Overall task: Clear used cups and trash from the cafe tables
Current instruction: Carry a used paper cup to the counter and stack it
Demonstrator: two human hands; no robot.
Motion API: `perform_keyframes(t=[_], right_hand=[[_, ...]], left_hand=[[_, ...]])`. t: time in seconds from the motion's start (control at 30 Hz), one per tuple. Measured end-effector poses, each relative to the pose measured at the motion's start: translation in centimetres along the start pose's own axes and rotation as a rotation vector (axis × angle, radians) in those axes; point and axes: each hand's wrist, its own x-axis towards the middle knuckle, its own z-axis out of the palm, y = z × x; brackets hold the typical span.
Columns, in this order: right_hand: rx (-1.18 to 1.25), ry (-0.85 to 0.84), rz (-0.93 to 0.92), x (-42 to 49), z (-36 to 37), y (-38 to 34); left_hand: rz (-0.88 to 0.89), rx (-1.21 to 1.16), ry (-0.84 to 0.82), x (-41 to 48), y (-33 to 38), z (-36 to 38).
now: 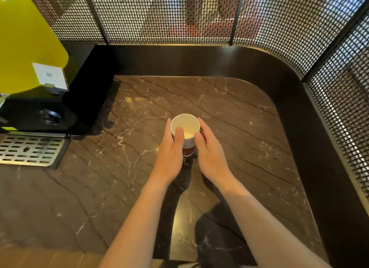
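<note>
Leftward, a drip tray (30, 149) lies apart from the held cup (184, 124).

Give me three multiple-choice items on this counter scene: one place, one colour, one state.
1. The slotted metal drip grate lies where from the red-and-white paper cup? A) to its left B) to its right C) beneath it
2. The cup's inside is: A) white B) black C) green
3. The cup is: A) tipped on its side B) upright between both hands C) crushed flat
Answers: 1 A, the grate sits at the left of the brown marble counter; 2 A, the open mouth shows white; 3 B, the left hand and right hand clasp its sides.
</note>
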Motion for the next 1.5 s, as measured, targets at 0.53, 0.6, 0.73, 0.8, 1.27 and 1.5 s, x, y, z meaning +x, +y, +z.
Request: perform_keyframes(t=[0.53,0.6,0.73,0.8,1.27,1.5], right_hand=[[0.28,0.017,-0.474,-6.3,-8.4,-6.6],[0.282,0.032,-0.498,-8.2,-9.4,-6.7],[0.305,0.068,-0.575,-13.2,-11.9,-7.4],[0.3,0.105,-0.616,-15.6,-13.2,-7.9],[0.265,0.383,-0.751,-34.9,-24.7,-9.2],[0.236,0.557,-0.778,-38.4,-35.6,-6.5]], left_hand=[[0.556,-0.182,0.307,-9.9,7.1,1.8],[0.575,-0.199,0.291,-11.7,7.4,2.6],[0.637,-0.199,0.216,-15.6,8.8,4.2],[0.683,-0.209,0.184,-17.7,9.4,4.8],[0.898,-0.325,-0.049,-32.9,13.8,14.5],[0.99,-0.333,-0.172,-35.5,18.3,24.6]])
